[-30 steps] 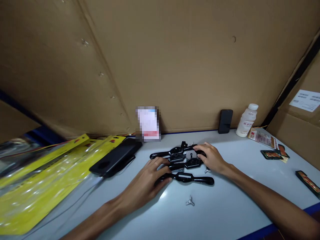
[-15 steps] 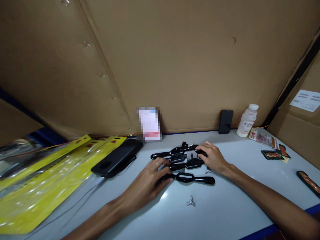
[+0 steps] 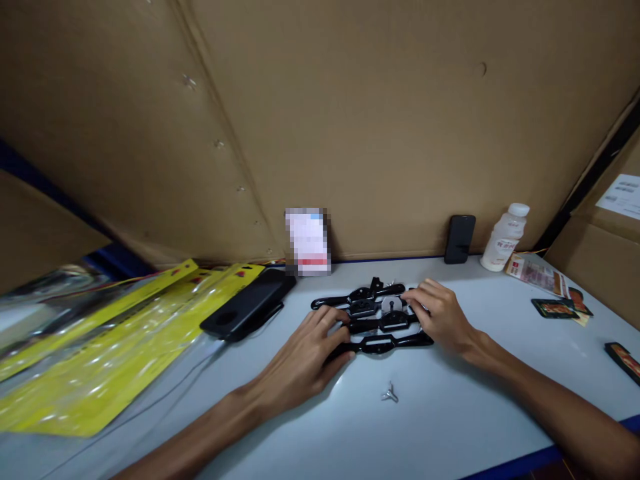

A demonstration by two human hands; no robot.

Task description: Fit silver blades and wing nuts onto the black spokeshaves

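Observation:
Several black spokeshaves lie side by side on the grey table, among them a front spokeshave (image 3: 377, 344) and a back spokeshave (image 3: 337, 301). My left hand (image 3: 315, 343) has its thumb and fingers closed about the left handle of the front one, with fingertips by the handles behind. Over the right ends of the handles, my right hand (image 3: 443, 317) has its thumb and fingers pinched together; what is in them, if anything, is hidden. A slotted silver plate (image 3: 391, 306) sits among the spokeshaves, left of that pinch. Nearer me lies a silver thumbscrew (image 3: 390, 393).
Yellow-backed plastic packages (image 3: 120, 360) and a black device with a cable (image 3: 250, 303) are at left. A lit, blurred screen (image 3: 309, 241) and a dark phone (image 3: 459, 239) lean on the cardboard wall (image 3: 375, 133). Right of them are a bottle (image 3: 505, 237) and small printed packets (image 3: 554, 308).
My right hand has lifted and turned slightly, its fingers drawn into a pinch. My left hand keeps its place on the spokeshave. The camera view has shifted a little.

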